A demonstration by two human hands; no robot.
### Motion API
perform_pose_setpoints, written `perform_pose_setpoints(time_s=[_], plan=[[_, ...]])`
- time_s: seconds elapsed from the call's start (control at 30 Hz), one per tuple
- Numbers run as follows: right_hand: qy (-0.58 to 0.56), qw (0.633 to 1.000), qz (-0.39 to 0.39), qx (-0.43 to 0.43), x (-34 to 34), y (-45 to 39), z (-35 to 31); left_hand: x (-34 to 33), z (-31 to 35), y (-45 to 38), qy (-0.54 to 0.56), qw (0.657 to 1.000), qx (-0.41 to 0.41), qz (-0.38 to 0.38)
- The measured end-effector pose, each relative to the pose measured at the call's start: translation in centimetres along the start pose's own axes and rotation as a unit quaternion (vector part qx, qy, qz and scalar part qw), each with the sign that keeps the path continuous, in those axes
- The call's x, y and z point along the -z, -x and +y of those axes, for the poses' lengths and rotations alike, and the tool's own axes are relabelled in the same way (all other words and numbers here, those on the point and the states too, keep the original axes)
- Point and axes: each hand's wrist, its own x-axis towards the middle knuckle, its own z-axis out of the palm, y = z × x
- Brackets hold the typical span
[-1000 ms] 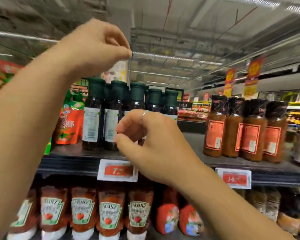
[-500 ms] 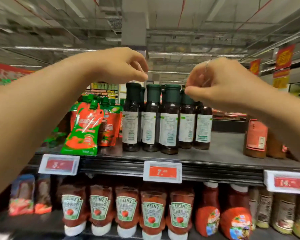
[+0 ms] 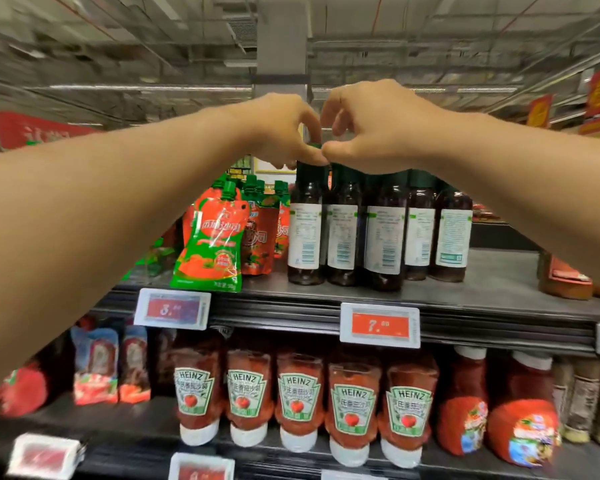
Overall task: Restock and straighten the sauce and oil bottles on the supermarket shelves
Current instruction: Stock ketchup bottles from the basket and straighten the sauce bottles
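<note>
While your left hand (image 3: 274, 133) and right hand (image 3: 374, 129) seem to pinch the leftmost dark bottle's (image 3: 305, 230) cap on the upper shelf (image 3: 482, 292), that row's labels face unevenly, so straightening is barely begun.

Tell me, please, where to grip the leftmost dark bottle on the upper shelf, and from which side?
Grip the leftmost dark bottle at its narrow neck under the cap, coming from above. It stands upright with another bottle tight on its right and pouches on its left, so probably only the top is free.
</note>
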Motion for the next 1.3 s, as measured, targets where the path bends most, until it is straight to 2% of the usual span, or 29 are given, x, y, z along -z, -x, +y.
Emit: perform_pose_setpoints(time_s=[0.1,0.2,0.33,0.43,0.5,0.57,0.67,0.87,1.0,1.17,1.3], plan=[[-0.037,0.999,-0.021,-0.012,-0.8,-0.9,0.1,-0.3,-0.8,-0.5,0.050,0.999,0.009,0.014],[-0.085,0.995,-0.048,-0.015,-0.9,-1.8,0.0,-0.3,-1.9,-0.6,0.153,0.987,0.038,0.002],[-0.106,0.987,-0.114,0.030,-0.8,-2.8,-0.2,-0.9,-2.6,0.2,0.333,0.942,0.037,-0.024],[-0.059,0.987,-0.143,0.050,-0.4,-3.1,-0.2,-1.4,-2.2,0.9,0.410,0.909,0.057,-0.054],[-0.043,0.985,-0.156,0.056,-0.2,-3.2,0.1,-1.6,-1.7,1.5,0.416,0.905,0.073,-0.058],[-0.053,0.983,-0.166,0.065,-0.2,-3.2,0.5,-2.3,-1.3,2.0,0.403,0.910,0.097,-0.027],[-0.073,0.982,-0.154,0.075,-0.4,-3.2,0.8,-4.5,-0.7,3.2,0.314,0.939,0.135,0.034],[-0.089,0.981,-0.157,0.066,-0.4,-3.8,1.3,-9.3,1.3,6.5,0.214,0.962,0.150,0.082],[-0.102,0.981,-0.150,0.067,-0.6,-4.0,1.6,-12.0,1.7,7.8,0.241,0.950,0.125,0.152],[-0.067,0.986,-0.134,0.069,-1.3,-4.9,1.7,-14.1,1.0,8.5,0.297,0.931,0.138,0.164],[-0.049,0.990,-0.122,0.058,-1.9,-5.3,1.3,-14.6,0.5,8.2,0.285,0.930,0.147,0.180]])
